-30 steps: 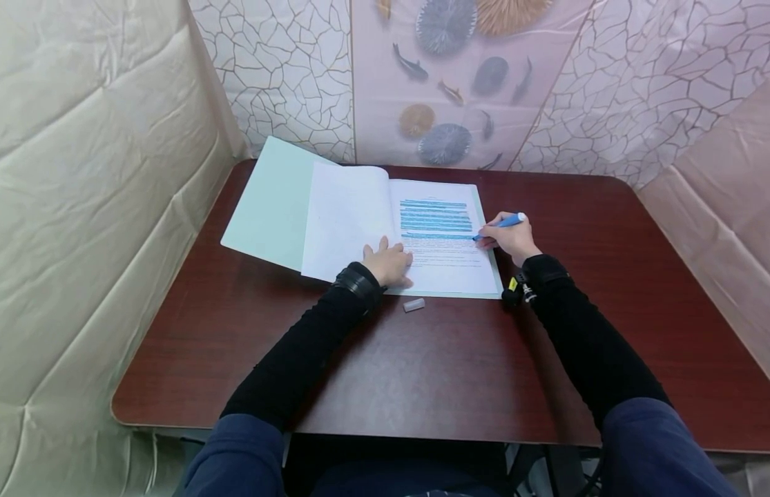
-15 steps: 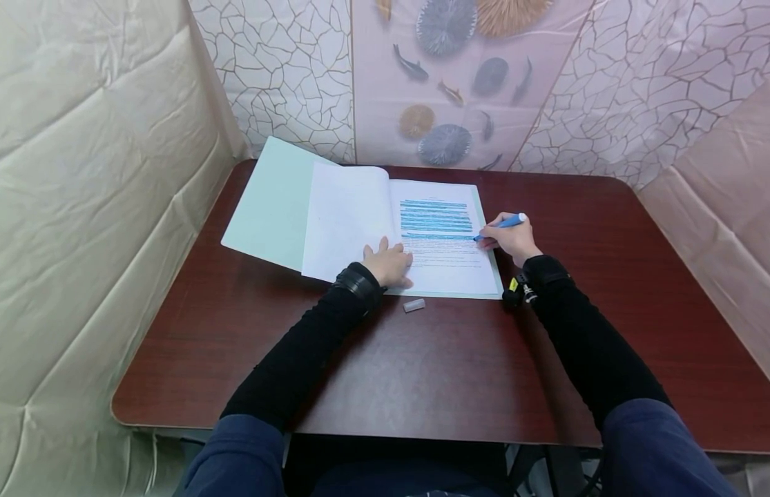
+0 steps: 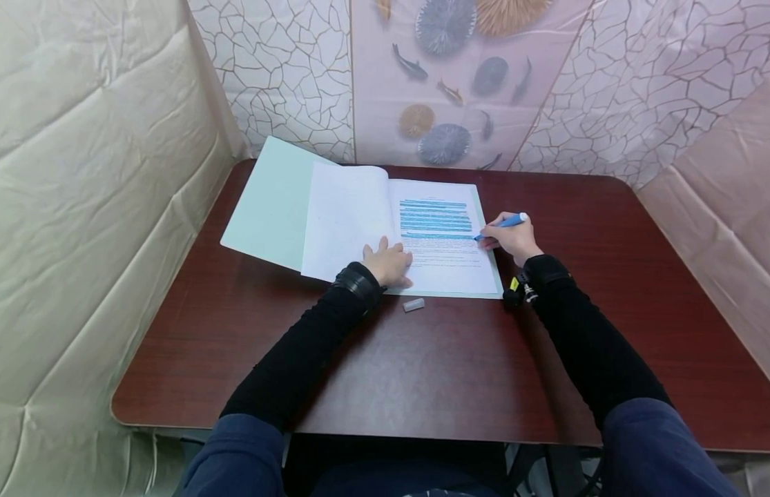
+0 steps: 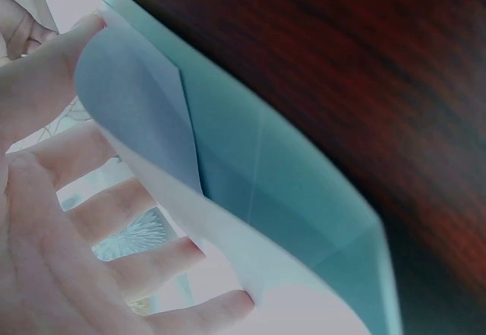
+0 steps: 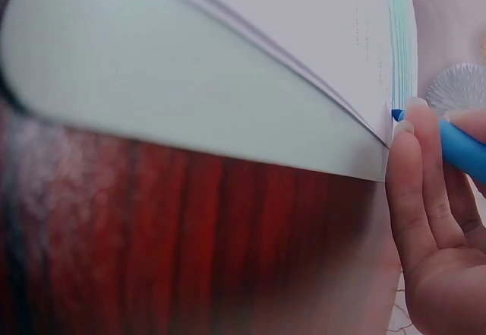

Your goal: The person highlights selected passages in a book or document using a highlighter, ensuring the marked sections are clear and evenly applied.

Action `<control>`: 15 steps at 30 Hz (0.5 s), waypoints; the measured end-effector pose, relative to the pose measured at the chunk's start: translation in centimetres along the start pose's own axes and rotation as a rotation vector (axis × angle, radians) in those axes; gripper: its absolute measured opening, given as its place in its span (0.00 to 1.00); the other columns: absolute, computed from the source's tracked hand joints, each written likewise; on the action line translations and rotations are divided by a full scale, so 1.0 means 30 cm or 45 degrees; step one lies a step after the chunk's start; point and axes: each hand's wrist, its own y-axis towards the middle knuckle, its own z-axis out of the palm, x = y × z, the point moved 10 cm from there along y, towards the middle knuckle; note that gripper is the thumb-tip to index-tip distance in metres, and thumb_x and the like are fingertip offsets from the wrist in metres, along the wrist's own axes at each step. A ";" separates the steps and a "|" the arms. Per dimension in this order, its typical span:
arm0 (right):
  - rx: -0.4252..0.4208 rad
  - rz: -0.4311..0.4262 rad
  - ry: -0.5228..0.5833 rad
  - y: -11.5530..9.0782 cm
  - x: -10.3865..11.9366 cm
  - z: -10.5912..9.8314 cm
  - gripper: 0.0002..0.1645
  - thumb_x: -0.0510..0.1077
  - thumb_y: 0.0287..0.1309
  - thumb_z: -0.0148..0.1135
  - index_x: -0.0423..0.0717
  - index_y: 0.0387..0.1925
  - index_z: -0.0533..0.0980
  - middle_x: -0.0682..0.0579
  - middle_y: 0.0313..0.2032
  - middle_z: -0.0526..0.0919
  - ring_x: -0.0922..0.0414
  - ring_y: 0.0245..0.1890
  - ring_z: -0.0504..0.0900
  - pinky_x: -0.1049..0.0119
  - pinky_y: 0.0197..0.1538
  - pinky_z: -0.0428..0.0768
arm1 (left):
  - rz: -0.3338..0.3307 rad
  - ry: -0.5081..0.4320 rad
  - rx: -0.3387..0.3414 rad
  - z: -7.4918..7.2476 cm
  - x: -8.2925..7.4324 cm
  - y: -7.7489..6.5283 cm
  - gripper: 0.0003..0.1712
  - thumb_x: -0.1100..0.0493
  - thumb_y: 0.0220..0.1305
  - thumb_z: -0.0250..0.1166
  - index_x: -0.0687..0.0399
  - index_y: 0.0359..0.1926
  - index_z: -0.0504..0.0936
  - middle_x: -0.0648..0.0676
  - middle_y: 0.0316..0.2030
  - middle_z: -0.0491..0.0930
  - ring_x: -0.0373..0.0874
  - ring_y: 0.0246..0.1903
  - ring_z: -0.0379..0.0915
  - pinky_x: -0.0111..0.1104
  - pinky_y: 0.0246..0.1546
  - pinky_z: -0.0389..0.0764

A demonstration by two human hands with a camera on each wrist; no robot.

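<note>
A pale green folder (image 3: 269, 207) lies open with white pages inside. On its right page (image 3: 447, 276), printed lines in the upper half carry blue highlighting. My right hand (image 3: 512, 238) pinches a blue highlighter (image 3: 514, 219), its tip at the right end of the lowest blue line. The right wrist view shows the blue tip (image 5: 398, 115) right at the paper. My left hand (image 3: 387, 264) rests with spread fingers on the pages near the fold. In the left wrist view, straight fingers (image 4: 114, 206) press the paper, which curls up at its lower edge.
A translucent pen cap (image 3: 414, 305) lies on the dark red wooden table (image 3: 416, 373), just below the folder. A patterned cloth wall (image 3: 285, 76) stands behind the table, with quilted padding (image 3: 92, 207) along the left side.
The highlighter's tip has shifted very slightly right at the end of the line. The left hand, folder and pen cap have stayed in place.
</note>
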 end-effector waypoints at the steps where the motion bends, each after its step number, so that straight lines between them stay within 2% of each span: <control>1: 0.002 0.000 -0.004 0.000 -0.001 -0.001 0.11 0.40 0.59 0.64 0.34 0.36 0.75 0.46 0.32 0.89 0.51 0.32 0.89 0.54 0.44 0.85 | 0.000 0.002 0.001 0.001 0.000 0.001 0.34 0.44 0.64 0.62 0.48 0.68 0.68 0.55 0.71 0.61 0.61 0.74 0.43 0.61 0.69 0.51; 15: 0.001 -0.003 -0.016 0.000 -0.001 -0.002 0.12 0.41 0.59 0.64 0.34 0.37 0.75 0.44 0.33 0.89 0.52 0.32 0.89 0.56 0.43 0.86 | 0.004 0.003 -0.001 -0.004 -0.003 -0.003 0.32 0.45 0.64 0.62 0.49 0.66 0.70 0.55 0.69 0.63 0.61 0.73 0.45 0.61 0.69 0.52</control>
